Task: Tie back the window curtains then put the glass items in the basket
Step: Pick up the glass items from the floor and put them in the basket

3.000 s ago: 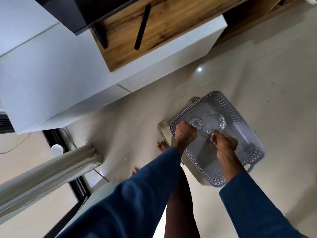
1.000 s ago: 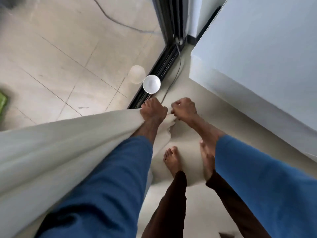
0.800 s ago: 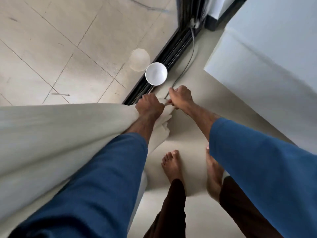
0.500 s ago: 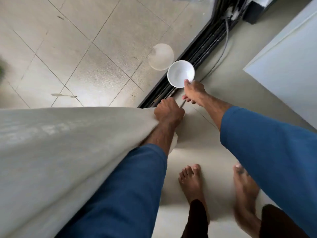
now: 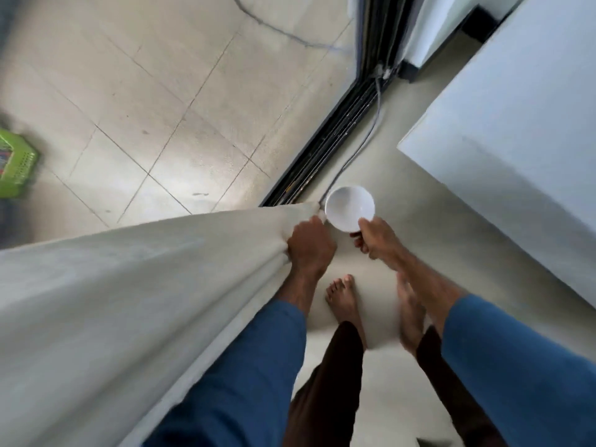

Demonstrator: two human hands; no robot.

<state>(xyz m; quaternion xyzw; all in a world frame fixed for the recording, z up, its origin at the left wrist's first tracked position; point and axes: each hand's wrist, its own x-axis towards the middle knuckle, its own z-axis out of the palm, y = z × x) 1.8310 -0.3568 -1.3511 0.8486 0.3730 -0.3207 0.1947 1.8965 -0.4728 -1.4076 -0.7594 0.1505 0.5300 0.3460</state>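
Our left hand [image 5: 311, 246] grips the gathered curtain [image 5: 129, 301], our right hand [image 5: 375, 240] pinches the bare-sided white bowl [image 5: 350, 206] by its rim, and the green basket's [image 5: 16, 171] contents are blurred.

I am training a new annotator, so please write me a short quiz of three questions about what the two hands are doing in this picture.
1. True or false: the left hand grips the curtain.
2. What does the right hand hold? A) a white bowl B) a drinking glass C) a spoon
3. Fill in: the green basket lies at the ___ edge of the picture.
Key: 1 true; 2 A; 3 left.
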